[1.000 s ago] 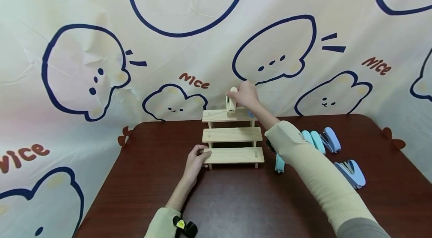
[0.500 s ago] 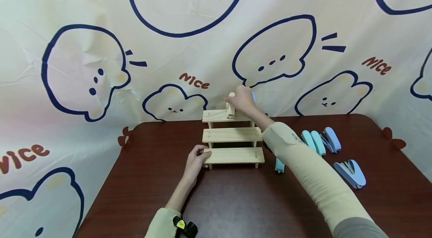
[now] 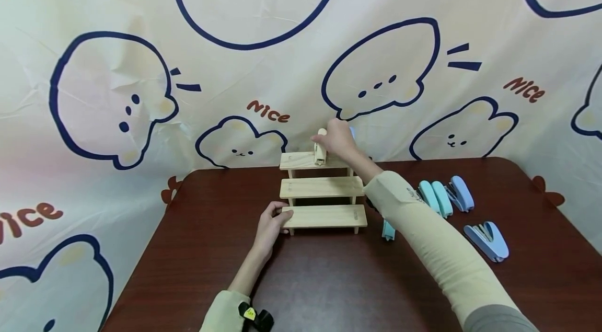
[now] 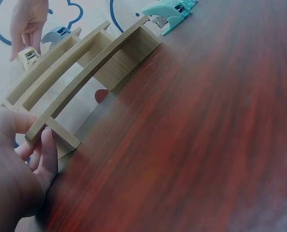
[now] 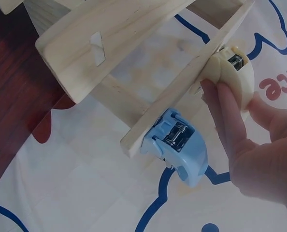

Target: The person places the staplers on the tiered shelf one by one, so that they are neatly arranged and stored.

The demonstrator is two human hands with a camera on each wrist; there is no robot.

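A three-tier wooden stand (image 3: pixel 324 216) rests on the table. My left hand (image 3: pixel 269 225) grips the left end of its lowest board, thumb on top and fingers beneath. On the top board stands a cream stapler (image 3: pixel 320 152), which my right hand (image 3: pixel 339 138) holds between thumb and fingers. Beside it, at the right end of that board, is a light blue stapler (image 5: pixel 179 145), mostly hidden behind the right hand in the head view. The right wrist view shows the fingers along the side of the cream stapler and apart from the blue one.
Right of the stand on the dark table (image 3: pixel 329 274) lie two teal staplers (image 3: pixel 442 199), a blue stapler (image 3: pixel 461 194) and another blue stapler (image 3: pixel 487 241) nearer. A further teal stapler (image 3: pixel 388 230) is partly under the right sleeve. A patterned cloth (image 3: pixel 301 76) hangs behind.
My right hand has lowered the cream stapler onto the top board, uncovering part of the blue stapler behind it. The left hand keeps its hold on the stand. The head view has shifted slightly.
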